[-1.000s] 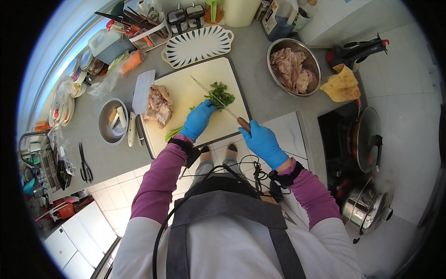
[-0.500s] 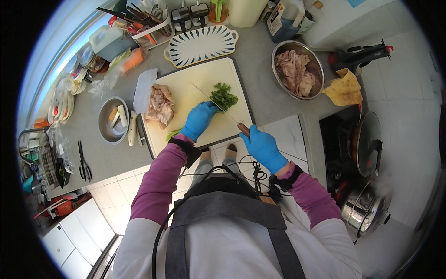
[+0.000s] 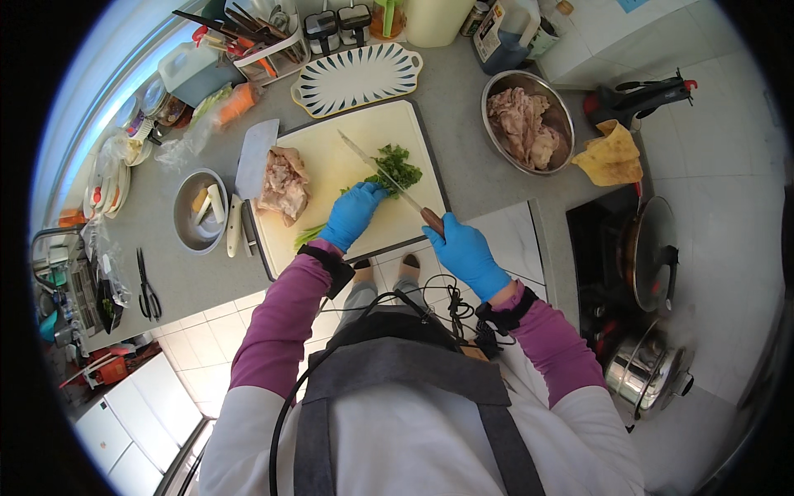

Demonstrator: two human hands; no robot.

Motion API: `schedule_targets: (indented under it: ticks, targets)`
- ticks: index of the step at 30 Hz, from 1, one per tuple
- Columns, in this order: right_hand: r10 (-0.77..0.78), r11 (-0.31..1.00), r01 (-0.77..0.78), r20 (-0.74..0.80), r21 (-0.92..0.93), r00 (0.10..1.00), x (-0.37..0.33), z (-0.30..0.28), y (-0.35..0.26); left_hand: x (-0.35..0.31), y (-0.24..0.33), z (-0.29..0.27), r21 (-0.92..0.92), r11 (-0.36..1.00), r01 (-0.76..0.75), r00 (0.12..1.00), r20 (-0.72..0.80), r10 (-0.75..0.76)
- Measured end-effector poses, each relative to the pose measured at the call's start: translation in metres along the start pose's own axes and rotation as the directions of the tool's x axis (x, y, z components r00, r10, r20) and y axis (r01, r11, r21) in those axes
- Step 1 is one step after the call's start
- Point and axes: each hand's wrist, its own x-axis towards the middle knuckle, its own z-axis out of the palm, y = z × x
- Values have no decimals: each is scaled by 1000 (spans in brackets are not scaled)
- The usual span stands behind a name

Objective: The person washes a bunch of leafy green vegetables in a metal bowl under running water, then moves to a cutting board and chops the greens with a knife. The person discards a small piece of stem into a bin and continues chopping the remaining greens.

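The right hand (image 3: 465, 252), in a blue glove, is clamped on the wooden handle of a knife (image 3: 387, 178) at the near right corner of the cutting board (image 3: 331, 165). The blade slants up and left across the board, its edge set at the bunch of green herbs (image 3: 395, 168). Against half a second ago the blade lies a little lower and closer over the herbs, which reads as one stroke in a run of chopping rather than a new step. The left hand (image 3: 353, 214), also gloved, is curled with fingers together, pressing down on the herb stems near the front edge of the board, just left of the blade; it has hardly shifted. The leafy ends lie right of the board's centre, the pale stems trail toward its near left corner.

On the left part of the board sits a piece of raw chicken (image 3: 282, 183), apart from the herbs. Left of the board stands a small metal bowl (image 3: 198, 211); right of it, a larger metal bowl of raw meat (image 3: 527, 124). Beyond the board on the bench (image 3: 463, 99) lies a patterned oval plate (image 3: 356, 78).
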Motion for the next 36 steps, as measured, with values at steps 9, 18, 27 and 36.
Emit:
schedule_targets:
  ticks: [9, 18, 27, 36]
  targets:
    - [16, 995, -11, 50, -96, 999, -3, 0, -1, 4, -1, -8, -62, 998, -7, 1000, 30, 9]
    - [73, 994, -75, 26, 82, 997, 22, 30, 9, -3, -1, -7, -120, 992, -35, 999, 11, 37]
    - [84, 985, -85, 13, 149, 996, 8, 11, 11, -6, 3, -21, -268, 962, 43, 988, -132, -81]
    - [42, 995, -45, 31, 85, 999, -8, -4, -3, -12, 4, -26, 70, 997, -43, 999, -26, 45]
